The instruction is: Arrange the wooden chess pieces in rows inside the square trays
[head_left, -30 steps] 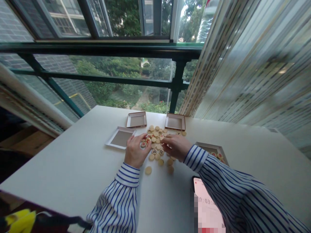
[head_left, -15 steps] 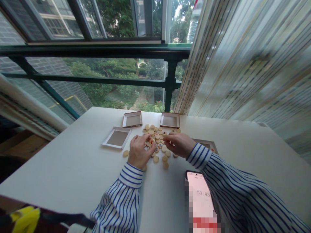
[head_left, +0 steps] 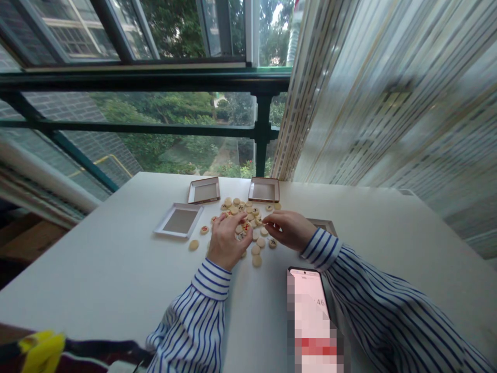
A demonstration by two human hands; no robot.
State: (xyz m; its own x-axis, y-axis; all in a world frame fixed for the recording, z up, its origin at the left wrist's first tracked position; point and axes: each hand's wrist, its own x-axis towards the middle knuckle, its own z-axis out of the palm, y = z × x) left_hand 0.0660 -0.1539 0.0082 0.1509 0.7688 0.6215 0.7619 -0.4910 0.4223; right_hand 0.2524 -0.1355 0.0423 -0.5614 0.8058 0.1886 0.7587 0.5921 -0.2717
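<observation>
Round pale Chinese chess pieces point(head_left: 255, 249) with red or black characters lie in a loose heap on the white table. My left hand point(head_left: 229, 239) curves over the heap's near left side. Between its thumb and fingers sits a red-marked Chinese chess piece point(head_left: 246, 226), face up. At the heap's right side, my right hand point(head_left: 290, 229) is closed in a pinch. A pale piece point(head_left: 259, 220) shows tilted at its fingertips, partly hidden. Nearby, a black-marked piece point(head_left: 273, 243) lies below the right hand, and a red-marked one point(head_left: 204, 229) lies left of the left hand.
Shallow trays stand around the heap: a white one point(head_left: 156, 231) at left, two brown-edged ones point(head_left: 204, 201) point(head_left: 264, 200) at the back, and another point(head_left: 330, 226) behind my right wrist. A phone point(head_left: 310, 311) lies near my right forearm. A window railing point(head_left: 155, 81) and curtain border the table point(head_left: 116, 269).
The view has swung slightly right. My left hand has shifted right with its piece, uncovering red-marked pieces on its left. My right hand keeps its pinch. The phone's digits have changed.
</observation>
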